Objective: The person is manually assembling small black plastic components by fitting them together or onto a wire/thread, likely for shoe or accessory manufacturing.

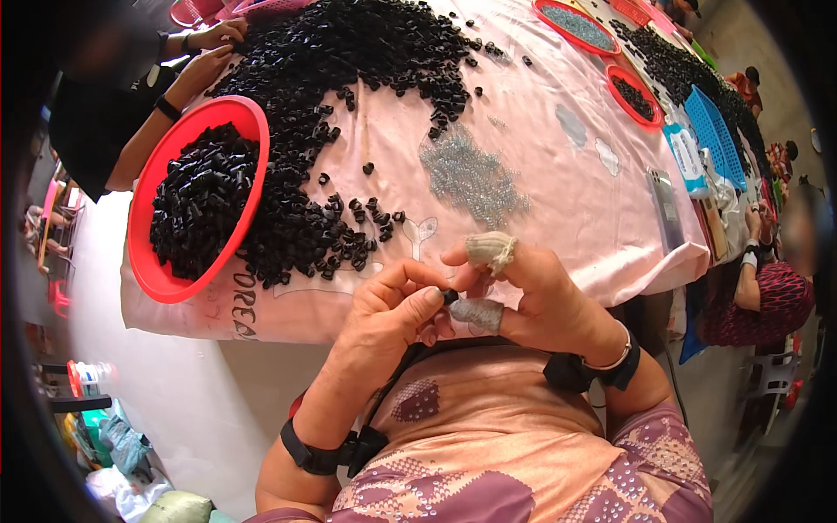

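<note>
In front of my chest, at the table's near edge, my two hands meet around a small black plastic part (450,296). The thumb and forefinger of my left hand (391,305) pinch it. My right hand (549,292) closes in from the other side, its wrapped thumb against the part. Pale fabric covers (491,250) sit on the forefinger and thumb of that hand. Beyond my hands lies a patch of tiny silvery pieces (475,179), too small to make out singly. A large heap of black plastic parts (349,44) spreads to the far left.
A red basin (257,166) full of longer black pieces stands at left. Another person's hands (214,52) work at the heap's far left. Red trays (575,26), a blue basket (711,135) and a phone (665,209) lie to the right on the pink cloth (549,174).
</note>
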Demonstrator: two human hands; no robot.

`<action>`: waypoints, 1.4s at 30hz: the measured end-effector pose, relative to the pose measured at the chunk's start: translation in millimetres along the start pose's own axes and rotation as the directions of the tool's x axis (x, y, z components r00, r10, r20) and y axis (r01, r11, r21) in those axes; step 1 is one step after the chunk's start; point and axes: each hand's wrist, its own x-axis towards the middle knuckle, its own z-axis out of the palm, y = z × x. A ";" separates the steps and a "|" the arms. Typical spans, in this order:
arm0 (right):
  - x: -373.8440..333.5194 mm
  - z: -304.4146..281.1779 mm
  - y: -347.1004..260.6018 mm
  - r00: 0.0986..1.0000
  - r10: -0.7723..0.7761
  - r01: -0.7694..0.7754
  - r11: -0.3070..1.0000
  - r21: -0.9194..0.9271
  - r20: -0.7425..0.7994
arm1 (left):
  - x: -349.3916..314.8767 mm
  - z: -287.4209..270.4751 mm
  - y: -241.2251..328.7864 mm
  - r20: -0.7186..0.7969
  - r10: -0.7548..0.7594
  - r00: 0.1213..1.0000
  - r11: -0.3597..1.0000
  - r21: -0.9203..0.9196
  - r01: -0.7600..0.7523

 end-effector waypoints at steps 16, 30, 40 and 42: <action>0.7 -49.0 11.6 0.911 0.355 -0.377 0.923 -0.080 -0.209 | 0.2 -3.9 6.0 -0.029 -0.012 0.999 0.975 -0.223 0.005; -0.9 -51.8 45.2 0.892 0.351 -0.375 0.927 -0.031 -0.286 | 1.9 -5.3 5.5 -0.042 0.039 0.998 0.990 -0.132 -0.044; 5.8 -34.9 36.8 0.941 0.304 -0.285 0.949 0.138 -0.148 | -2.3 -1.1 13.3 -0.202 -0.021 0.979 0.999 -0.037 0.014; 6.5 -36.2 40.4 0.920 0.319 -0.282 0.942 0.181 -0.228 | -1.6 -0.4 14.2 -0.207 -0.024 0.978 1.000 -0.025 0.019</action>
